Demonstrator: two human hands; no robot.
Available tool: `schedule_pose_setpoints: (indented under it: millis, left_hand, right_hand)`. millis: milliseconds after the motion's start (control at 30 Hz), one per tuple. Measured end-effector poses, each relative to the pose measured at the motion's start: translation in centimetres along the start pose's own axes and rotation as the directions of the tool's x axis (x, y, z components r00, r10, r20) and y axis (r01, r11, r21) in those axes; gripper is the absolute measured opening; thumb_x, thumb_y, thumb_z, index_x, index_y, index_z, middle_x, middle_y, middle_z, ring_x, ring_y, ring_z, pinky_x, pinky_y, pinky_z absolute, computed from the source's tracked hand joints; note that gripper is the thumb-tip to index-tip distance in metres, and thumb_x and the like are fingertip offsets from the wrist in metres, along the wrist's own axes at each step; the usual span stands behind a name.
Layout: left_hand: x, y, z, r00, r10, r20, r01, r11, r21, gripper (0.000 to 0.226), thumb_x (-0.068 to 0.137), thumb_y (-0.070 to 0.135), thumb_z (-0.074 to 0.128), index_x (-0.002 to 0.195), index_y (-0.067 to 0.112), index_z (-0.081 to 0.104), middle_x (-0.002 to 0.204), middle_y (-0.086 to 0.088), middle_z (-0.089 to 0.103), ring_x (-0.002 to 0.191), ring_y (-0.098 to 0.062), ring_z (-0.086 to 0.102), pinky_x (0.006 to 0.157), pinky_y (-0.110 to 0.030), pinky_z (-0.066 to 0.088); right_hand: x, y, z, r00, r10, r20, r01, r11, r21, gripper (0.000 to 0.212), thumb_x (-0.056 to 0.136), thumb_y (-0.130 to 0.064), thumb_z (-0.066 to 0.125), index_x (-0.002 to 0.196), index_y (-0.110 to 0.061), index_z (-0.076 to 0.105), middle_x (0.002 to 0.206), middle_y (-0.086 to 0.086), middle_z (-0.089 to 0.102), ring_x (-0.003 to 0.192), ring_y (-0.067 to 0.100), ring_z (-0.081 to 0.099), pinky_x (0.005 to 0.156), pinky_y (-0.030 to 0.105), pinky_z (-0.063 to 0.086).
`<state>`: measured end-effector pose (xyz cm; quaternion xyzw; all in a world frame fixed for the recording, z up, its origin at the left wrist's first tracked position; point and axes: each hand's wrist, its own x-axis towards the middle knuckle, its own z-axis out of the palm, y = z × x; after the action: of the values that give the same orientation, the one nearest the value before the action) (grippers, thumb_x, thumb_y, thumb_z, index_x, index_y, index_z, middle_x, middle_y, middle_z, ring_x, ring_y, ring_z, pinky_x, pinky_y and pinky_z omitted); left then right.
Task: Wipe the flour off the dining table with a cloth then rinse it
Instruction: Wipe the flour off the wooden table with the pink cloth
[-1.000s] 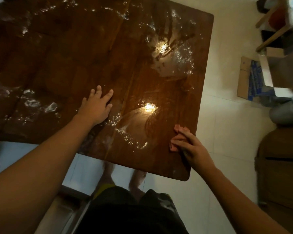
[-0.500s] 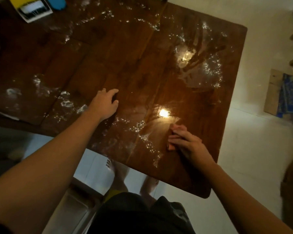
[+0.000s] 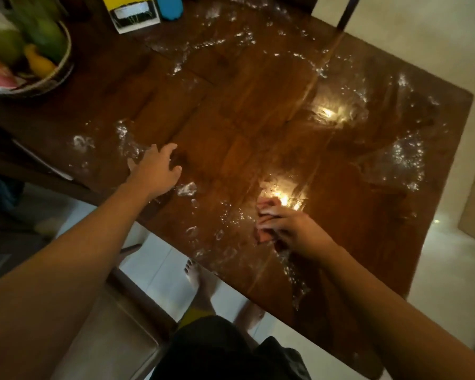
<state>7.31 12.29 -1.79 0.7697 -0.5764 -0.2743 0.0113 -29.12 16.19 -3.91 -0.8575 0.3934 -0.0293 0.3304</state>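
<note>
Flour (image 3: pixel 407 157) streaks the table (image 3: pixel 258 105). At lower centre our right hand (image 3: pixel 294 231) presses the cloth (image 3: pixel 265 237) under nearly straight fingers, and our left hand (image 3: pixel 157 168) rests loose, empty. We judge wiping underway; next, firm sweeps through unwiped patches.

I get a dim, warm, grainy view: two hard lamp glares on the glossy table (image 3: pixel 231 105), left side in shadow, floor (image 3: pixel 422 37) brighter, edges soft and bent.
</note>
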Motion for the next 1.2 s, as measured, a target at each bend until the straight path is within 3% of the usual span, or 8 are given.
schedule_pose_setpoints:
  millis: [200,300,433,633,833,1000,1133,1200]
  left_hand:
    - [0.5,-6.9,-2.5,0.986,-0.152,-0.071,0.153,0.988,0.016,0.064,0.092,0.04,0.059,0.147,0.026,0.028,0.147,-0.021,0.038,0.137,-0.043,0.036,0.109,-0.071,0.024]
    - [0.0,-9.8,-2.6,0.961,-0.261,-0.089,0.26,0.965,-0.018,0.07,0.092,0.038,0.061,0.148,0.02,0.024,0.143,-0.026,0.037,0.132,-0.047,0.039,0.107,-0.066,0.033]
    - [-0.4,-11.9,-1.7,0.961,-0.269,-0.058,0.268,0.963,-0.03,0.073,0.095,0.036,0.06,0.151,0.014,0.02,0.153,-0.029,0.021,0.139,-0.05,0.029,0.108,-0.064,0.034]
    - [0.0,-12.4,-1.4,0.976,-0.211,-0.052,0.215,0.973,0.088,0.072,0.099,0.038,0.053,0.154,0.01,0.016,0.156,-0.034,0.013,0.141,-0.052,0.024,0.108,-0.06,0.033]
    - [0.2,-12.7,-0.8,0.979,-0.201,-0.045,0.205,0.97,0.128,0.071,0.102,0.041,0.043,0.156,0.01,0.009,0.158,-0.035,0.004,0.145,-0.053,0.012,0.112,-0.058,0.028]
    - [0.8,-12.5,-0.5,0.975,-0.221,-0.024,0.222,0.964,0.147,0.071,0.104,0.037,0.041,0.157,0.007,0.004,0.157,-0.037,-0.002,0.145,-0.054,0.007,0.115,-0.059,0.023]
    - [0.8,-12.6,-0.3,0.975,-0.219,-0.021,0.22,0.964,0.15,0.071,0.104,0.037,0.039,0.157,0.006,0.003,0.157,-0.037,-0.003,0.145,-0.054,0.006,0.115,-0.059,0.021]
    - [0.6,-12.7,-0.3,0.978,-0.209,-0.023,0.21,0.966,0.152,0.071,0.104,0.038,0.037,0.157,0.007,0.002,0.158,-0.037,-0.004,0.146,-0.054,0.005,0.116,-0.059,0.02]
  right_hand:
    - [7.2,-2.4,0.7,0.858,0.323,-0.4,-0.322,0.944,0.071,0.03,0.096,-0.012,0.06,0.117,-0.027,0.072,0.139,-0.004,0.058,0.123,0.017,0.057,0.105,0.032,0.045]
    - [10.0,-5.8,2.7,0.982,-0.021,-0.185,0.016,0.999,-0.03,0.034,0.092,-0.008,0.062,0.117,-0.029,0.072,0.137,-0.007,0.06,0.12,0.01,0.057,0.103,0.035,0.05]
    - [10.3,-5.2,2.1,0.912,-0.364,0.19,0.362,0.931,0.048,0.036,0.09,-0.003,0.056,0.116,-0.023,0.074,0.137,-0.01,0.058,0.133,0.002,0.046,0.111,0.031,0.041]
    - [11.8,-3.0,0.9,0.954,-0.045,-0.297,0.02,0.996,-0.089,0.033,0.092,-0.001,0.058,0.118,-0.016,0.072,0.136,0.002,0.06,0.135,0.01,0.045,0.115,0.036,0.039]
    - [9.9,-2.9,0.4,0.928,-0.361,0.097,0.357,0.933,0.055,0.037,0.084,0.007,0.055,0.105,-0.015,0.077,0.127,-0.006,0.064,0.125,0.004,0.055,0.104,0.033,0.048]
    - [7.2,-2.2,0.9,0.969,0.099,-0.224,-0.09,0.995,0.052,0.044,0.082,0.007,0.064,0.108,-0.026,0.075,0.137,-0.021,0.053,0.137,-0.006,0.035,0.12,0.032,0.024]
    - [5.0,-2.2,0.6,0.966,-0.258,0.021,0.258,0.966,0.029,0.036,0.077,0.006,0.062,0.102,-0.015,0.077,0.129,-0.004,0.063,0.137,0.006,0.041,0.119,0.026,0.025]
    - [4.8,-0.8,-0.7,0.978,-0.209,-0.004,0.209,0.977,0.047,0.031,0.081,0.002,0.059,0.103,-0.013,0.078,0.135,-0.005,0.059,0.139,-0.001,0.039,0.117,0.031,0.035]
